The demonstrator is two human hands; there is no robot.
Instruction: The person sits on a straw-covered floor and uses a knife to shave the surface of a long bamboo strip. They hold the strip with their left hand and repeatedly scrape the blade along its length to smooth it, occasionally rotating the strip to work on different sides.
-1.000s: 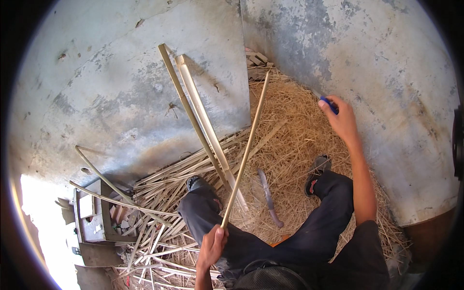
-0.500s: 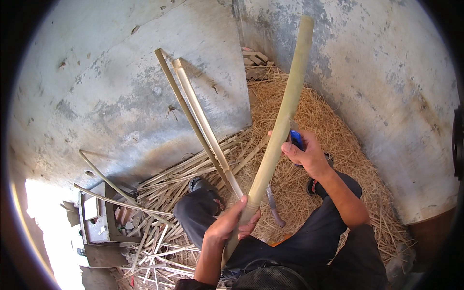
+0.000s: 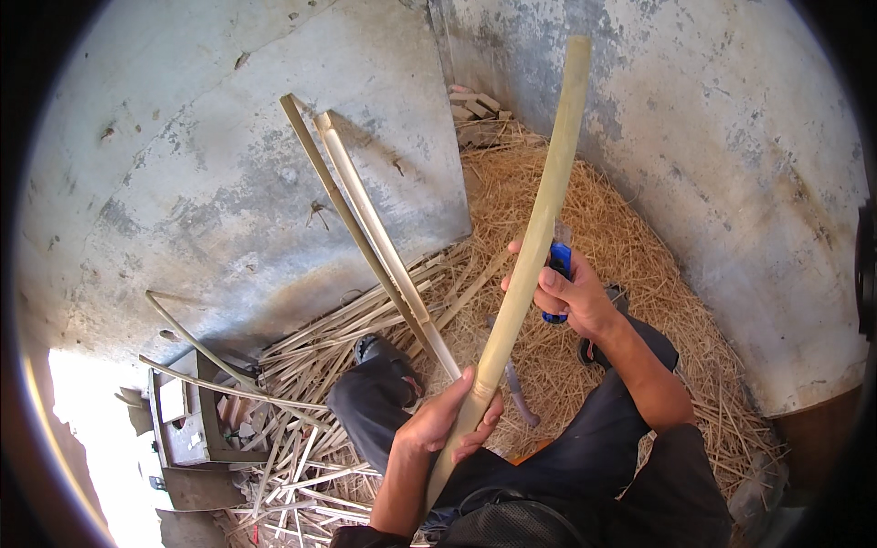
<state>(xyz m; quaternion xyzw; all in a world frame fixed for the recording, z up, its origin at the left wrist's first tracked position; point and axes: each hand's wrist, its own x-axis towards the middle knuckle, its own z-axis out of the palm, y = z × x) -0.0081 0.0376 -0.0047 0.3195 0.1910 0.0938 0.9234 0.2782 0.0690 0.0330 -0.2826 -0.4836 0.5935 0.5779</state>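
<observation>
A long pale green-yellow bamboo pole (image 3: 539,247) slants up and away from my lap. My left hand (image 3: 448,416) is wrapped round its lower part. Beside the pole's middle, my right hand (image 3: 574,292) grips a small blue tool (image 3: 559,265) with a pale, see-through-looking end; its exact kind is unclear. Some right fingertips reach behind the pole, so whether they touch it is hidden. Below, a knife-like tool with a grey blade and a brownish handle (image 3: 524,408) lies on the shavings between my legs, partly covered by the pole.
Two split bamboo lengths (image 3: 375,219) lean on the grey wall (image 3: 183,183) at left. Cut strips (image 3: 311,338) and a wooden box (image 3: 187,429) with scraps lie near it. Straw-like shavings (image 3: 630,228) cover the floor; bricks (image 3: 477,102) sit in the far corner.
The pole has turned slightly about its length, and its lower part has shifted a little right with my left hand. The blue tool now sits just right of the pole, more of it showing.
</observation>
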